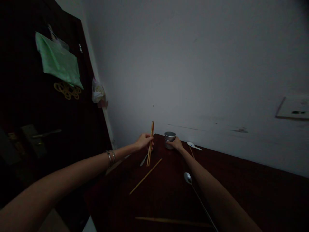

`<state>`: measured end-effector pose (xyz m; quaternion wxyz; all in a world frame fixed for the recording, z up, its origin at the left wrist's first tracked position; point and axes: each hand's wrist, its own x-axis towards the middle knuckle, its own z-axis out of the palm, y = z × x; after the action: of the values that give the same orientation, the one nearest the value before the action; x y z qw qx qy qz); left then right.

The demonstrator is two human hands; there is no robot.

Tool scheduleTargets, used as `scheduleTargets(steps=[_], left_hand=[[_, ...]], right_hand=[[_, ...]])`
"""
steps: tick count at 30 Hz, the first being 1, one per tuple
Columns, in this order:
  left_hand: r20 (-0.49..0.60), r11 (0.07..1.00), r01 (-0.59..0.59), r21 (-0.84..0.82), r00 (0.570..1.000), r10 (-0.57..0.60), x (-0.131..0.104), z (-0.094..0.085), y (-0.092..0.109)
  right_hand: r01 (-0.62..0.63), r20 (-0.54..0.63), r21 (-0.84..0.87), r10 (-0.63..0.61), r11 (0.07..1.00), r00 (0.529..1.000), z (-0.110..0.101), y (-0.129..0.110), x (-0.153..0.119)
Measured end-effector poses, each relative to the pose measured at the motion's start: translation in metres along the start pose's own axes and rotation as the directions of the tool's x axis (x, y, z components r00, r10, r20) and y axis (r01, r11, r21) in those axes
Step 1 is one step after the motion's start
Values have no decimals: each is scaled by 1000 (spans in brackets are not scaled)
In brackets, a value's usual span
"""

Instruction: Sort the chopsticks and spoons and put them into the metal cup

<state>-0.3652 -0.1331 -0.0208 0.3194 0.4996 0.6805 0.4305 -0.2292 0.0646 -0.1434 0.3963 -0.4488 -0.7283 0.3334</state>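
Observation:
In the head view my left hand is closed around a few wooden chopsticks, held upright and slightly tilted above the table. My right hand grips a grey metal cup near the table's far corner; it looks like one cup stacked in another. Below my left hand lies a spoon, partly hidden behind the chopsticks. A single chopstick rests diagonally on the table. Beside my right forearm is a long-handled metal spoon. A white soup spoon sits right of the cup.
The dark red table meets a pale wall. Another chopstick lies near the front, and one more is partly behind my right forearm. At left, a dark door has a handle and a hanging green cloth.

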Motion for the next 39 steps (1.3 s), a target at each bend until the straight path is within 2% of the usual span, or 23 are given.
scheduleTargets(steps=[3, 7, 11, 14, 19, 24, 27, 30, 34, 39], left_hand=[[83, 992, 72, 106, 993, -81, -9, 6, -24], [220, 976, 133, 174, 961, -170, -16, 22, -47], [331, 953, 126, 274, 918, -216, -20, 47, -62], [340, 923, 75, 377, 916, -214, -21, 68, -69], [281, 885, 22, 465, 944, -172, -16, 96, -70], [237, 873, -52, 485, 969, -74, -3, 109, -71], [209, 839, -107, 534, 978, -9, 4, 109, -69], [160, 779, -154, 608, 985, 71, 8, 100, -64], [62, 725, -129, 677, 991, 119, 9, 76, -60], [-74, 710, -3, 704, 994, 78, -1, 36, -68]], right_hand=[[-76, -28, -48, 75, 996, 997, 0, 2, 1], [-58, 1, -50, 58, 997, 998, -1, 2, 0], [-2, 39, -35, 4, 999, 999, -5, 2, -3], [24, 64, -53, -21, 998, 998, -14, 1, -7], [-11, 106, -151, 27, 988, 994, -50, 6, -17], [-24, 144, -242, 60, 970, 988, -101, 23, -32], [-9, 160, -284, 56, 959, 985, -127, 36, -45], [45, 172, -303, 8, 952, 985, -147, 48, -60], [154, 192, -288, -101, 945, 976, -163, 59, -78], [253, 222, -271, -195, 929, 955, -172, 59, -102]])
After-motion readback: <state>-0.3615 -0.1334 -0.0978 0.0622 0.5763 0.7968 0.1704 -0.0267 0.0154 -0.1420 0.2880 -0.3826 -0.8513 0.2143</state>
